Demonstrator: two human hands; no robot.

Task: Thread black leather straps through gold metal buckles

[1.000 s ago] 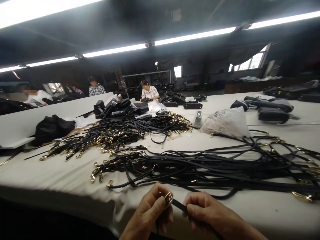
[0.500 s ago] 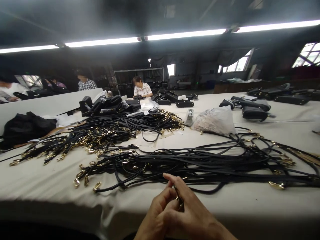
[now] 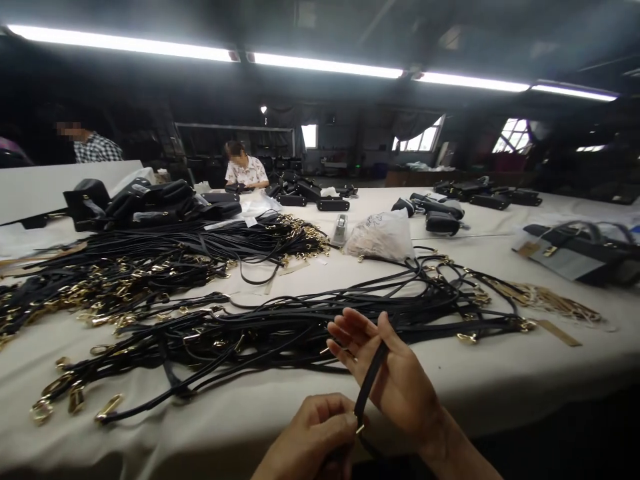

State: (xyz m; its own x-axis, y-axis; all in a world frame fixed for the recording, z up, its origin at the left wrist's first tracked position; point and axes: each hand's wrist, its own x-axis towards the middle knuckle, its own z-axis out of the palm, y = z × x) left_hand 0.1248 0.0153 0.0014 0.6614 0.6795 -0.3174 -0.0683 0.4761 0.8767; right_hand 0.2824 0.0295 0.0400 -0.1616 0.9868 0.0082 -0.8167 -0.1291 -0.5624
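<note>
A black strap [image 3: 370, 383] with a small gold metal fitting runs up between my two hands at the near edge of the table. My left hand [image 3: 320, 433] is closed, pinching its lower end by the fitting. Palm up, my right hand [image 3: 407, 387] has its fingers stretched apart, and the strap's upper part lies against the palm beside the thumb. Whether the thumb presses on it is hard to see. Just beyond my hands lies a long pile of black straps [image 3: 300, 333] with gold clasps [image 3: 113, 405] at their ends.
Another heap of straps [image 3: 200, 240] lies farther left, below stacked black bags [image 3: 150, 200]. A filled plastic bag [image 3: 383, 235] stands mid-table. At right are a grey-and-black handbag [image 3: 575, 257] and a brown tag [image 3: 559, 333]. A person in a patterned shirt [image 3: 247, 173] works across the table.
My hands, close together before, have moved apart. The right palm has turned up and its fingers opened, and the strap now shows between the hands. The view has swung right, bringing in the handbag.
</note>
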